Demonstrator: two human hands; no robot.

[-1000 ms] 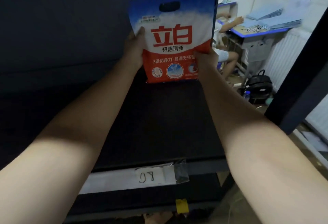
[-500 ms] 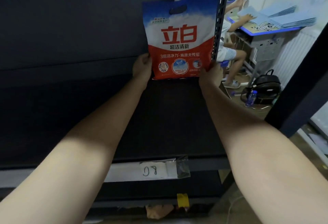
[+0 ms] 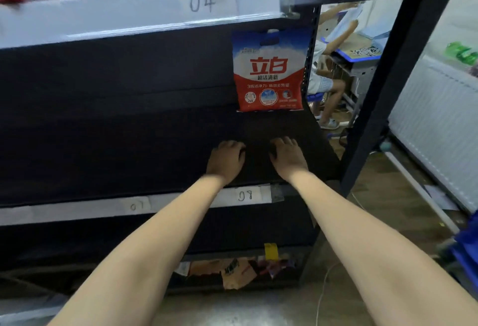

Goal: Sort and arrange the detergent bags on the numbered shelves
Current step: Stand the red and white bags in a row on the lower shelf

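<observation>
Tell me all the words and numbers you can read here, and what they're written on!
"04": paper label on the upper shelf edge.
"08": paper label on the lower shelf edge.
"07": paper label left of it, faint.
"立白": big red brand on the detergent bag.
"超洁清新": smaller line under the brand.
The bag's other small print and the wrappers at the bottom are too blurred to read.

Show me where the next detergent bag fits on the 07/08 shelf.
The dark shelf board is bare left of the standing detergent bag, all above the 07 label. In front of the bag, above the 08 label, the left hand and right hand take up the room. The right upright sits tight against the bag.
</observation>
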